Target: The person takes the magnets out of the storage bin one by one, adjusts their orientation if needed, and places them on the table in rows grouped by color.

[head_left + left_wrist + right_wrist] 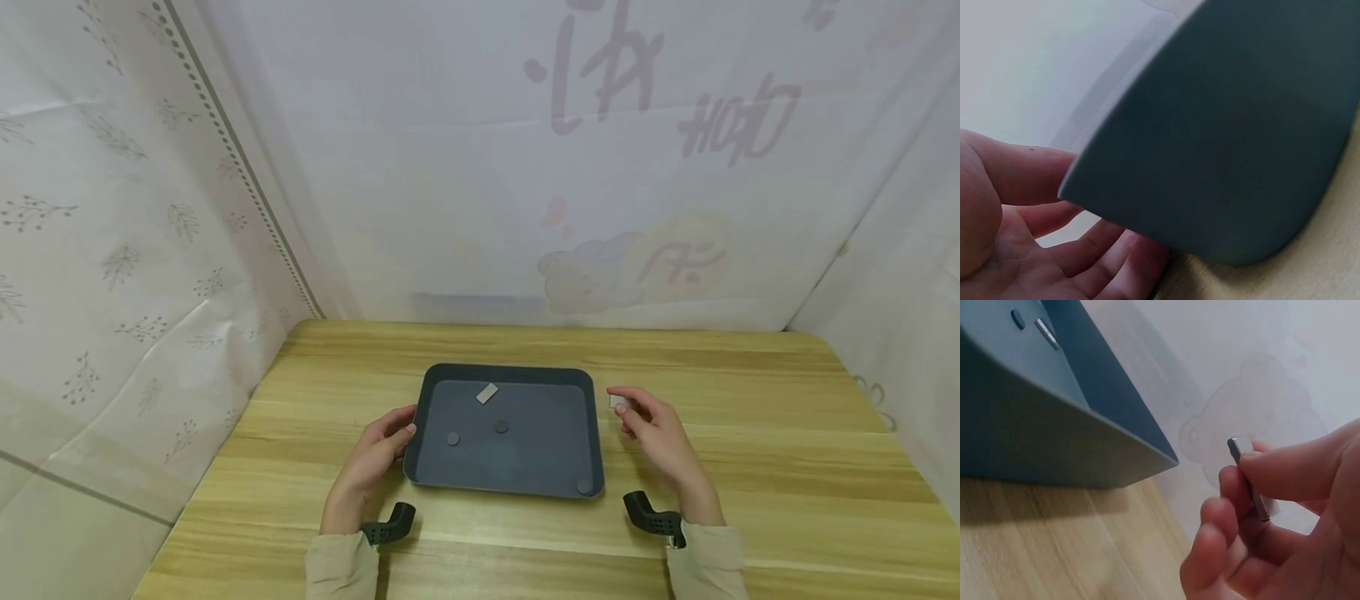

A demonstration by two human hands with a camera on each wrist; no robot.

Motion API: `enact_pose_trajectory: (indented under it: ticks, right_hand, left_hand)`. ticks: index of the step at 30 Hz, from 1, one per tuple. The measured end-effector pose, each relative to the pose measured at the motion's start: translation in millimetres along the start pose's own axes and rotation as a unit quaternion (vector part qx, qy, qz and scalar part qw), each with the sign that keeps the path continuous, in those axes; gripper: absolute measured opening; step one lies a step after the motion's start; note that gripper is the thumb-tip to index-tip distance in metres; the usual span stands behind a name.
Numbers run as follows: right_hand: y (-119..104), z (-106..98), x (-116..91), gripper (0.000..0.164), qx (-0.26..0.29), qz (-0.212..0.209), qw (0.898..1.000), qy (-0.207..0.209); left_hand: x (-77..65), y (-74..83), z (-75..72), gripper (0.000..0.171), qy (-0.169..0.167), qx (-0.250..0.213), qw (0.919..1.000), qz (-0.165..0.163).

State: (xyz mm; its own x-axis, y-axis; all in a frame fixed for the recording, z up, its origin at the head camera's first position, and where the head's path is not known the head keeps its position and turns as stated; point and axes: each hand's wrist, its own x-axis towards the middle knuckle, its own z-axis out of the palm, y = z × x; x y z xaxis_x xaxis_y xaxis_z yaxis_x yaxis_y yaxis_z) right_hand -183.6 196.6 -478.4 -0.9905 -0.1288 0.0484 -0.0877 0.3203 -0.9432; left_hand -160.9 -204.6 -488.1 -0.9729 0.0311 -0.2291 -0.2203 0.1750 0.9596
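A dark blue-grey tray (525,454) lies on the table. My left hand (378,450) grips its left side: in the left wrist view the thumb touches the rim and the fingers curl beneath the wall. To the right of the tray, my right hand (660,437) pinches a small flat rectangular piece (617,402) between thumb and fingers; in the right wrist view it looks silvery with a dark edge. Inside the tray are a similar light rectangular piece (487,393) near the back and small grey discs, one at left (453,439), one central (502,427), one in the front right corner (584,486).
The wooden table (780,467) extends on all sides of the tray. Behind it hangs a pale printed curtain (435,167), with a leaf-patterned one (127,250) along the left. Each wrist wears a black mount, one by the left sleeve (341,567).
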Motion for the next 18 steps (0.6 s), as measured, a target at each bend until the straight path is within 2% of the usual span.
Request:
enact_pose_trajectory:
  ticks: [11,18]
  right_hand:
    - [10.1,-0.6,2.3,0.029,-0.103,0.028,0.994,-0.013]
    - [14.3,-0.7,3.0,0.029,-0.132,0.037,0.99,-0.023]
  left_hand:
    - [1.0,0.4,0.7,0.042,0.0,-0.003,1.0,-0.004]
    - [0.1,1.6,0.5,0.042,0.001,-0.003,1.0,-0.007]
